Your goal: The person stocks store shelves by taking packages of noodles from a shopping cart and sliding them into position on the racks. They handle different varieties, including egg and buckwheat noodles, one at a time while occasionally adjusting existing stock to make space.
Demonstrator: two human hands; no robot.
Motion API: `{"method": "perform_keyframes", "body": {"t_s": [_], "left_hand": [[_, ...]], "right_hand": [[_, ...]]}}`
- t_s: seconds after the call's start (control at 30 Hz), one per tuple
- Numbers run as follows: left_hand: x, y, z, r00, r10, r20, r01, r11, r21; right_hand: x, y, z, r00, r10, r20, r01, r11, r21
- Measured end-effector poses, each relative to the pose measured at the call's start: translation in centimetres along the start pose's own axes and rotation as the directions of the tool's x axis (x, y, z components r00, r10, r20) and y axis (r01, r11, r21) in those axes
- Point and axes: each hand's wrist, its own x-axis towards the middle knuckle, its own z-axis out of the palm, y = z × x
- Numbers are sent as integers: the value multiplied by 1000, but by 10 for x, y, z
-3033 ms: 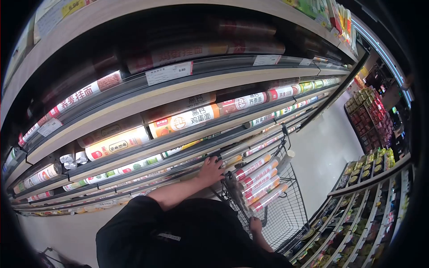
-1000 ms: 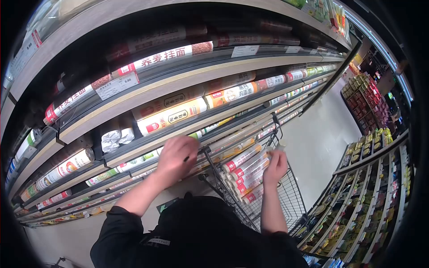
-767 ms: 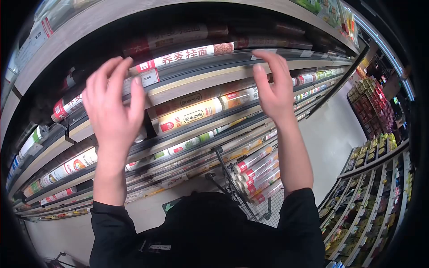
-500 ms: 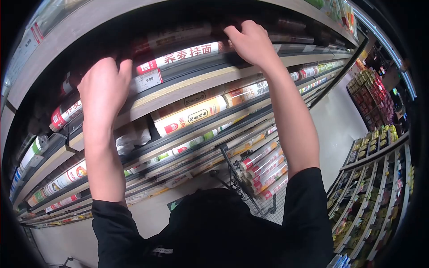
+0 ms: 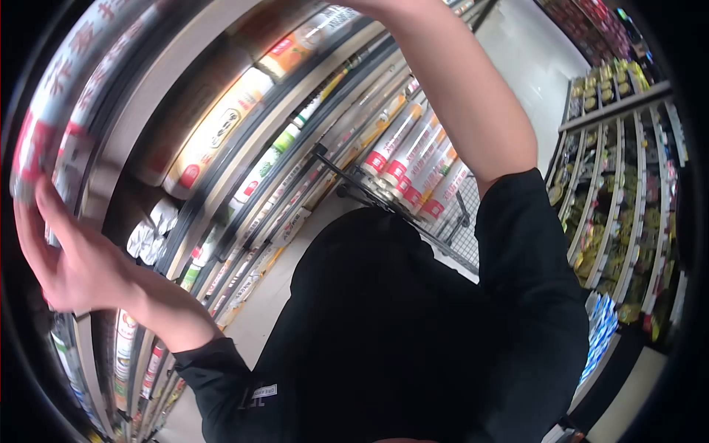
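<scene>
Noodle pack [image 5: 40, 133] at upper left has one end held in the left hand's [image 5: 85, 277] closed grip, one similar pack [image 5: 92, 88] beside it; the right hand's [image 5: 380, 6] cropped grip cannot be told. At least four tubes [image 5: 422, 159] lie in one cart [image 5: 467, 247].

Loose black short-sleeved top [image 5: 354, 325], small white printed label [image 5: 264, 391], bare hands [image 5: 92, 269]

Shop, supermarket aisle from what I see: long shelves [image 5: 201, 193] stacked with packaged goods, a wire shopping cart [image 5: 467, 235] loaded with labelled tubes [image 5: 417, 159], more stocked racks [image 5: 617, 199] across a pale, shiny floor [image 5: 528, 63].
</scene>
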Motion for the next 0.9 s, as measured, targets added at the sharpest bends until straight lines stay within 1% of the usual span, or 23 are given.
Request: {"method": "perform_keyframes", "body": {"t_s": [0.03, 0.1, 0.13, 0.17, 0.2, 0.23, 0.27, 0.3, 0.33, 0.37, 0.43, 0.53, 0.63, 0.67, 0.73, 0.83, 0.9], "left_hand": [[-15, 1, -2, 1000, 29, -8, -30, 985, -170], [-61, 12, -3, 998, -48, 37, 58, 917, -396], [-88, 7, -9, 983, -53, 177, 123, 900, -417], [-112, 2, -10, 949, -49, 313, 188, 883, -431], [-134, 13, 3, 884, -140, 446, 364, 804, -470], [-156, 31, 17, 790, -207, 577, 531, 702, -475], [-175, 42, 26, 661, -260, 703, 648, 670, -361], [-194, 49, 34, 510, -306, 804, 740, 633, -229], [-215, 50, 42, 294, -329, 898, 819, 570, -60], [-235, 49, 50, 63, -335, 940, 854, 505, 123], [-270, 42, 66, -182, -279, 943, 811, 499, 304], [-337, 32, 80, -132, -218, 967, 940, 283, 192], [-371, 23, 88, -159, -194, 968, 867, 442, 231], [-375, 23, 88, -163, -176, 971, 837, 496, 230], [-380, 30, 89, -178, -135, 975, 770, 598, 223], [-383, 47, 90, -120, -3, 993, 679, 729, 84], [-379, 63, 91, -144, 12, 990, 557, 827, 71]], "right_hand": [[-16, -6, -13, 1000, 12, -14, -11, 999, 46], [-54, -14, -43, 983, 186, -15, -175, 950, 258], [-76, -21, -55, 959, 283, 0, -262, 888, 379], [-97, -10, -62, 942, 327, -71, -290, 903, 317], [-118, 1, -69, 919, 369, -141, -326, 910, 257], [-140, 17, -78, 918, 343, -201, -327, 939, 109], [-162, 31, -91, 871, 464, -163, -462, 885, 48], [-184, 44, -106, 805, 578, -133, -585, 811, -17], [-205, 56, -115, 720, 685, -110, -694, 716, -82], [-224, 70, -118, 674, 730, -116, -736, 649, -194], [-255, 97, -121, 581, 802, -141, -772, 488, -406], [-280, 121, -120, 412, 909, -65, -815, 336, -472], [-310, 150, -118, 408, 908, -93, -805, 310, -506], [-319, 153, -117, 445, 886, -128, -799, 328, -504], [-326, 151, -121, 456, 877, -151, -812, 340, -475], [-329, 133, -129, 442, 871, -216, -847, 325, -421], [-330, 123, -135, 417, 874, -247, -865, 299, -404]]}}
